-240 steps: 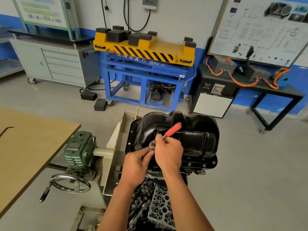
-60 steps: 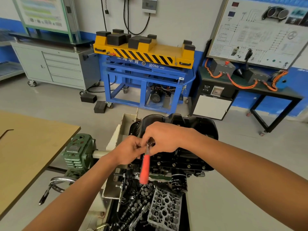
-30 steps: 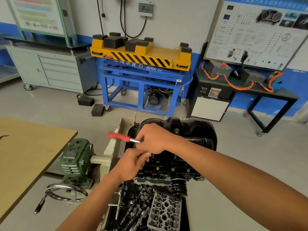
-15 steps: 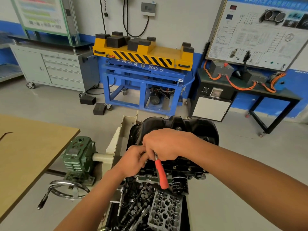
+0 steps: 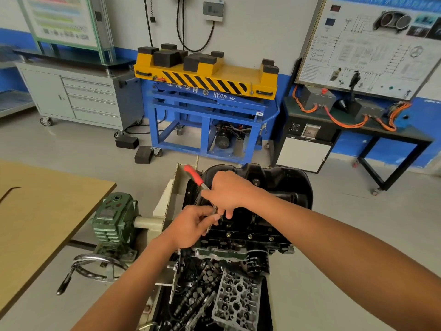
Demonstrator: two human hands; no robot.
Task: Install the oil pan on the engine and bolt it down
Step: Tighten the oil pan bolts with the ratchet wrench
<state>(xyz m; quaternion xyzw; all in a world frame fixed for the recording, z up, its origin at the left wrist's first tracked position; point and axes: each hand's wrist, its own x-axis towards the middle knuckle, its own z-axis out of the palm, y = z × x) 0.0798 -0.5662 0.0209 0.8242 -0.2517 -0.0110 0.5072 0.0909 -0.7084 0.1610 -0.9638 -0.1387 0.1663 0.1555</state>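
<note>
The black oil pan sits on top of the engine, which hangs on a stand. Several bolts show along the pan's near flange. My right hand grips the metal shaft of a ratchet wrench just below its red handle, which points up and to the left. My left hand pinches the ratchet's head and socket at the pan's near left edge. The bolt under the socket is hidden by my fingers.
A green gearbox with a chrome handwheel sits left of the engine, beside a wooden table. Loose engine parts and a cylinder head lie below. A blue and yellow lift stand and a black bench stand behind.
The red handle has swung from pointing down toward me to pointing up and left. Both hands stay at the pan's near left edge.
</note>
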